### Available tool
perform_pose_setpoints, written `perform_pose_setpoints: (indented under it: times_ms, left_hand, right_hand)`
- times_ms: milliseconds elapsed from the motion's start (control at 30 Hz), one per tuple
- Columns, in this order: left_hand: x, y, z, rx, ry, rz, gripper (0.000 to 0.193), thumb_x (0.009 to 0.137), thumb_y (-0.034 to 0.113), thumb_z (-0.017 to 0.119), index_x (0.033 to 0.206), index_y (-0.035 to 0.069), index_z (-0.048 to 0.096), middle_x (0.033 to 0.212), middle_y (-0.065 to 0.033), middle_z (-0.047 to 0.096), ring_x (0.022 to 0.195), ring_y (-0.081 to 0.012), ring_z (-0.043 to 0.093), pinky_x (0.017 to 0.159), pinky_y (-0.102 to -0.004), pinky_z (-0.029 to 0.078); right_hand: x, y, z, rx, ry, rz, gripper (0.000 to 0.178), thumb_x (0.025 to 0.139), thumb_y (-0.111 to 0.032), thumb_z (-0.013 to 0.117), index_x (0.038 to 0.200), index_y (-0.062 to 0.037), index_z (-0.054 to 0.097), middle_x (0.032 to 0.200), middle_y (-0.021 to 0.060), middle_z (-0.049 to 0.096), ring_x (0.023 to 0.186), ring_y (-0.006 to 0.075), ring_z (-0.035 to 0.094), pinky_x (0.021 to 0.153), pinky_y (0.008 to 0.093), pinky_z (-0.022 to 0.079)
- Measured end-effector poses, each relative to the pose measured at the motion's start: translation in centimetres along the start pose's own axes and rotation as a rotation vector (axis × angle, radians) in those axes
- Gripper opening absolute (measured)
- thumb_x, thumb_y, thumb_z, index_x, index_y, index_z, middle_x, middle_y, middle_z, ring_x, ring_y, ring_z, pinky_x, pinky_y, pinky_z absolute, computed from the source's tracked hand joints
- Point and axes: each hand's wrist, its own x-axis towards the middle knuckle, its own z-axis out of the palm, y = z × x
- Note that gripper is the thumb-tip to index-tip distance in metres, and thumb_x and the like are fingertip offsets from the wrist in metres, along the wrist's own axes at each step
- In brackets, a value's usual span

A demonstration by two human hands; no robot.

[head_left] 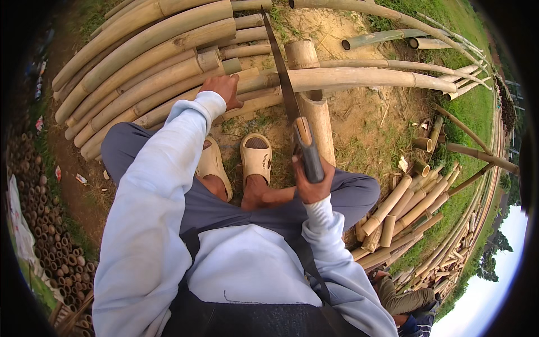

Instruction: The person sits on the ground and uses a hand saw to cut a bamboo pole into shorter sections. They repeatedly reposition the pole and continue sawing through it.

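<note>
My right hand [309,182] is closed around the dark handle of a handsaw [288,95]. The long blade points away from me and crosses a pale bamboo pole [359,79]. This pole lies sideways over a thicker bamboo piece [320,126]. Left of the blade, my left hand [223,91] curls its fingers over the pole, close to the ends of neighbouring bamboo lengths. Whether the blade has cut into the pole, I cannot tell.
A stack of bamboo poles [151,53] spreads across the far left. Cut bamboo pieces [401,210] lie in a heap at the right, near another person's leg [401,296]. Many upright bamboo ends [56,258] stand at the lower left. My sandals [255,157] rest on bare soil.
</note>
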Motion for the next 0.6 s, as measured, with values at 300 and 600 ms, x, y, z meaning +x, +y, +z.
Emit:
perform_pose_setpoints:
  times_ms: [300,600]
  left_hand:
    - [-0.2,-0.6,0.3,-0.019,0.026,-0.006,0.069,0.075,0.046,0.083,0.128,0.007,0.064,0.113,-0.0201,0.074,0.108,-0.0376,0.07,0.097,-0.0477,0.053]
    - [0.1,-0.4,-0.2,0.016,0.04,0.003,0.064,0.075,0.046,0.082,0.123,0.006,0.065,0.112,-0.0197,0.074,0.109,-0.0375,0.07,0.097,-0.0481,0.053]
  right_hand:
    - [5.8,0.1,2.2,0.078,-0.079,-0.082,0.025,0.089,-0.013,0.082,0.1,-0.0015,0.062,0.083,0.004,0.062,0.075,0.011,0.057,0.068,0.0295,0.049]
    - [3.1,1.0,2.1,0.03,-0.075,0.018,0.02,0.093,-0.014,0.079,0.094,0.0,0.064,0.075,-0.0003,0.061,0.072,0.0071,0.052,0.064,0.0274,0.046]
